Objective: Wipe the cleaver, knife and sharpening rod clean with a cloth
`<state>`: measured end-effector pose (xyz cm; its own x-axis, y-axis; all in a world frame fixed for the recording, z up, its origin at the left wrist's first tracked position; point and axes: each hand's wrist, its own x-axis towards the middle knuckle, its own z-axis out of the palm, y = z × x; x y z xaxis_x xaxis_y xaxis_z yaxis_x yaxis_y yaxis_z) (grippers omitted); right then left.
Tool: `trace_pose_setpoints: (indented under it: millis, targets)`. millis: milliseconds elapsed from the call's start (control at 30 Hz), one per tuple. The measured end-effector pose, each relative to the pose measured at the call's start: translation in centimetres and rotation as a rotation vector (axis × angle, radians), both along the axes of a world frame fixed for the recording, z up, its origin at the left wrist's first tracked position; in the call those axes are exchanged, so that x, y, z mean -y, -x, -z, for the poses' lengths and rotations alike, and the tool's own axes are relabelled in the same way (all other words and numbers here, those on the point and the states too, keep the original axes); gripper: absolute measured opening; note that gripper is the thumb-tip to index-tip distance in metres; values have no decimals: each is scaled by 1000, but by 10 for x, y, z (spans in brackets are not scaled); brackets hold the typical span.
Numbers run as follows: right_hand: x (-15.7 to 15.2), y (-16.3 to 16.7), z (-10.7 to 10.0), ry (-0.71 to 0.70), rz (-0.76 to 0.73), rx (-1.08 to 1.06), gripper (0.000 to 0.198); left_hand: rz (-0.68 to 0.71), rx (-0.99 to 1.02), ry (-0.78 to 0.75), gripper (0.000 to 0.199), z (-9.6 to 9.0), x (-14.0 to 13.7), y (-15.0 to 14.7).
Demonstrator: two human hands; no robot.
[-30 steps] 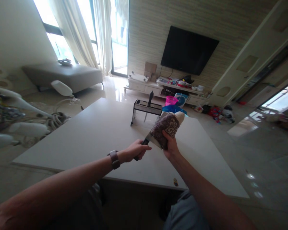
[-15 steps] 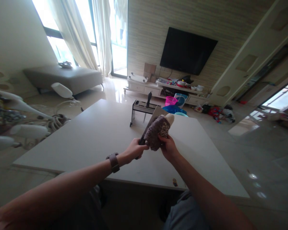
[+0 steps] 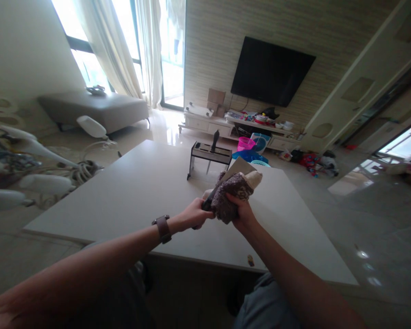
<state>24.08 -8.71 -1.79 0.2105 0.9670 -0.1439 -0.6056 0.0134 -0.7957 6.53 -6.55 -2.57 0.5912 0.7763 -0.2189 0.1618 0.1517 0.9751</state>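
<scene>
My left hand, with a watch on its wrist, is closed round the black handle of a kitchen knife. The broad blade, like a cleaver's, points away to the upper right. My right hand grips a fluffy brown and cream cloth, folded about the blade, with part of the blade showing above it. Both are held above the white table. Just beyond stands a knife block with clear sides and a black top; one black handle sticks up out of it.
A small yellow and dark thing lies by the table's near edge. Past the far edge are a pink basket and blue plastic. A lamp with white shades stands to the left.
The cloth and my right hand have shifted slightly right and down along the knife. More of the blade shows above the cloth, which is now bunched differently.
</scene>
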Motion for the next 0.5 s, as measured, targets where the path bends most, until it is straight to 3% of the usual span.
trace_pose_setpoints:
  millis: [233, 367, 500]
  targets:
    - [-20, -34, -5, 39, 154, 5, 41, 121, -120, 5, 31, -12, -27, 25]
    - [-23, -56, -13, -38, 223, 69, 41, 206, -210, -31, 41, -18, -46, 55]
    - [-16, -70, -18, -55, 157, 202, 46, 258, -344, -78, 45, -11, -61, 80]
